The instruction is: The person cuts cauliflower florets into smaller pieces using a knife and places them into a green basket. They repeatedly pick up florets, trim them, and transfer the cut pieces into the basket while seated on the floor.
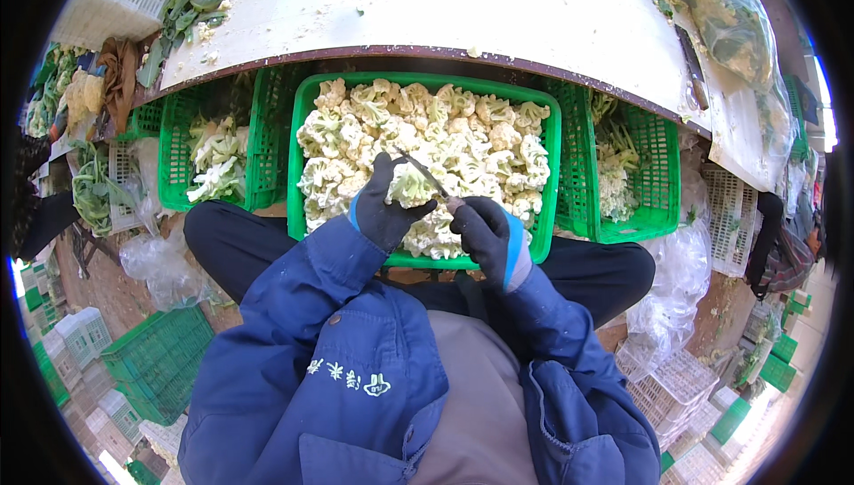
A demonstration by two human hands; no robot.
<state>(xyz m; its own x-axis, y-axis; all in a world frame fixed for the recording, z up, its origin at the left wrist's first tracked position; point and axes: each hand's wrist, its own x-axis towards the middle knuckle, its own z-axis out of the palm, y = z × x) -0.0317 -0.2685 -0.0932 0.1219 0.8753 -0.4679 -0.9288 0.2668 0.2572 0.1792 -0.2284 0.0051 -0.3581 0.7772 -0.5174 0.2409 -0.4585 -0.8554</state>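
My left hand [387, 208], in a dark glove with a blue cuff edge, holds a cauliflower floret [410, 187] between thumb and fingers. In my gloved right hand [486, 228] is a knife [427, 173], gripped by its handle, with the dark blade slanting up and left across the floret's upper right side. Whether the blade touches the floret cannot be told. Both hands are above a green plastic crate [551, 218] heaped with cauliflower florets [460, 118]. The crate stands in front of me, between my knees.
A white-topped table [427, 11] edges the far side of the crate. Green crates with cauliflower trimmings [220, 158] stand at left and right [617, 178]. A second knife [691, 65] lies on the table at right, near a clear bag of cauliflower [734, 25]. Plastic bags [674, 291] lie beside me.
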